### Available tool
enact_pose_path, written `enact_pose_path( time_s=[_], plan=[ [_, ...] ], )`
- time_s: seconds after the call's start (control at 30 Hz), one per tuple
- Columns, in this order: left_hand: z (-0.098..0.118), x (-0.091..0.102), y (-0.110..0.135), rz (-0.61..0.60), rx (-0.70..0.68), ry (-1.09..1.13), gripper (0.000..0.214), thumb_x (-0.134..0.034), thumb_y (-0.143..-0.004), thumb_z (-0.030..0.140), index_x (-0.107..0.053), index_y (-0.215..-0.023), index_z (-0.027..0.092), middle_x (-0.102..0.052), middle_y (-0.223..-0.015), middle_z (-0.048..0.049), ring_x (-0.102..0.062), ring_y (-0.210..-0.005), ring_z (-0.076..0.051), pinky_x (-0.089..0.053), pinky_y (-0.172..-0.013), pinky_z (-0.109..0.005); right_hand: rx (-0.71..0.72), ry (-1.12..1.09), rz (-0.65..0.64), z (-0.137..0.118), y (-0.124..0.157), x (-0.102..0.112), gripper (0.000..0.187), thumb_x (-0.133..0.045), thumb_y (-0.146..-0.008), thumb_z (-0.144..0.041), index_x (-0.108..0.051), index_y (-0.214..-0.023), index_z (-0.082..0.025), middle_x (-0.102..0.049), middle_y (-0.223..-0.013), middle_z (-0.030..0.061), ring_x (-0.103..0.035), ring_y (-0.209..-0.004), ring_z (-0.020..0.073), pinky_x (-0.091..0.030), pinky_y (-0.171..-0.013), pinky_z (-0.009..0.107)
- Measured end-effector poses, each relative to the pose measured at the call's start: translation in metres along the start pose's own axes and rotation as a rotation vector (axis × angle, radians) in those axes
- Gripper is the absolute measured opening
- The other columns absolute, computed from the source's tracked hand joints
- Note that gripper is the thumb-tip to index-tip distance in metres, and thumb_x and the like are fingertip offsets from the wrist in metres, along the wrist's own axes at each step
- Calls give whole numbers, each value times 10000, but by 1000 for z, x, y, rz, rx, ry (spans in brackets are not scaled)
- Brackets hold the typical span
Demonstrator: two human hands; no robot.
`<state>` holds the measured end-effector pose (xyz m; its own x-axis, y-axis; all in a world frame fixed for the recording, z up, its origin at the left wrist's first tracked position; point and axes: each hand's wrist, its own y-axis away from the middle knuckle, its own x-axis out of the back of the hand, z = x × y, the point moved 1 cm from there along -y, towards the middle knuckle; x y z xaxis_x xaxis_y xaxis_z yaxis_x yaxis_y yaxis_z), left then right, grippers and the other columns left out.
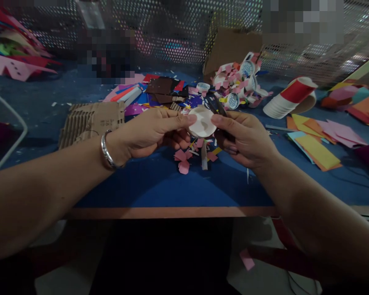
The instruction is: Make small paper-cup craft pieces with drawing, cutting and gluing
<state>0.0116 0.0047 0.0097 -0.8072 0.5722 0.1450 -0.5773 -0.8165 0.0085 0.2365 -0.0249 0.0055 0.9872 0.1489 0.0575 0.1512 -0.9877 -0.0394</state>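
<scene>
Head view, looking down: my left hand (155, 131) pinches the left edge of a white round piece (202, 127) between thumb and fingers, the other fingers curled below. My right hand (249, 137) closes on the opposite edge with the thumb, and a dark tool (215, 105), maybe scissors, is also in its grip. The white round piece is in the middle, between my two thumbs, over the table (178, 192).

Nearer to me, a band of blue surface runs from the pink scraps (183, 166) to the wooden front edge (172, 212), and my forearms cross this edge on both sides. Beyond my hands the room is narrow: a heap of cut cups and pink bits (233, 84) lies just behind. Corrugated cardboard (90, 121) lies close to my left wrist; on the right are stacked paper cups (283, 104) and coloured sheets (321, 151).

The surface is blue, sprinkled with small cuttings. A perforated metal screen (172, 45) stands at the back, and the light is dim.
</scene>
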Motion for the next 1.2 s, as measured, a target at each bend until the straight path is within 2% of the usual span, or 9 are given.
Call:
enact_pose_path(
  time_s=[0.17,0.3,0.4,0.47,0.57,0.7,0.93,1.1,1.2],
  plan=[
    [-2,-3,1,9,-20,-48,256,-618,-1096,416,-655,-943,214,-822,-962,-95,-824,-838,-203,-635,-657,-318,-16,-6,-10,0,0,0,464,-979,-764,-574,-670,-788,-230,-451,-566,-86,-250,-398,53,-108,-384,303],
    [-9,1,0,77,-179,-89,339,-814,-949,487,-613,-872,226,-795,-921,-58,-807,-875,-211,-653,-768,-354,49,88,55,1,0,2,522,-960,-766,-681,-663,-791,-252,-438,-576,-72,-269,-435,77,-153,-413,309],
    [-11,5,0,190,-352,-257,407,-891,-852,557,-641,-853,236,-756,-869,-25,-735,-816,-187,-617,-757,-360,170,182,104,0,2,2,548,-863,-844,-758,-681,-776,-245,-599,-693,5,-337,-487,92,-183,-455,327],
    [-9,7,1,276,-447,-389,375,-872,-864,543,-658,-845,236,-753,-883,-27,-682,-811,-177,-589,-750,-368,203,216,120,-1,3,1,564,-803,-887,-783,-698,-786,-239,-671,-763,45,-385,-519,103,-206,-483,336],
    [-6,8,4,351,-466,-557,281,-806,-929,472,-682,-864,229,-777,-973,-39,-681,-915,-189,-589,-828,-385,165,231,106,-2,5,0,584,-759,-892,-826,-706,-822,-249,-651,-717,37,-414,-532,123,-231,-501,341],
    [-5,7,7,415,-556,-627,242,-784,-952,449,-698,-876,236,-775,-1014,-53,-727,-1021,-224,-616,-849,-379,166,262,77,-3,8,-2,595,-761,-882,-843,-676,-800,-260,-628,-699,34,-447,-561,147,-234,-496,341],
    [-6,8,6,447,-532,-754,281,-779,-968,476,-646,-873,248,-740,-1001,-49,-652,-930,-209,-567,-809,-390,215,278,6,-5,14,-4,593,-740,-947,-786,-653,-718,-247,-578,-633,9,-432,-544,138,-253,-506,344],
    [-9,4,4,441,-626,-777,230,-770,-976,364,-613,-862,240,-697,-926,-40,-654,-872,-198,-511,-716,-345,196,321,-75,-6,15,-8,615,-716,-972,-775,-626,-693,-234,-544,-574,-28,-359,-469,100,-258,-493,330],
    [-12,2,2,452,-748,-801,274,-784,-966,390,-589,-849,237,-670,-858,-25,-624,-781,-189,-475,-682,-340,215,325,-98,-7,15,-9,666,-704,-968,-795,-581,-644,-226,-529,-538,-35,-344,-453,85,-261,-485,313]
  ],
)
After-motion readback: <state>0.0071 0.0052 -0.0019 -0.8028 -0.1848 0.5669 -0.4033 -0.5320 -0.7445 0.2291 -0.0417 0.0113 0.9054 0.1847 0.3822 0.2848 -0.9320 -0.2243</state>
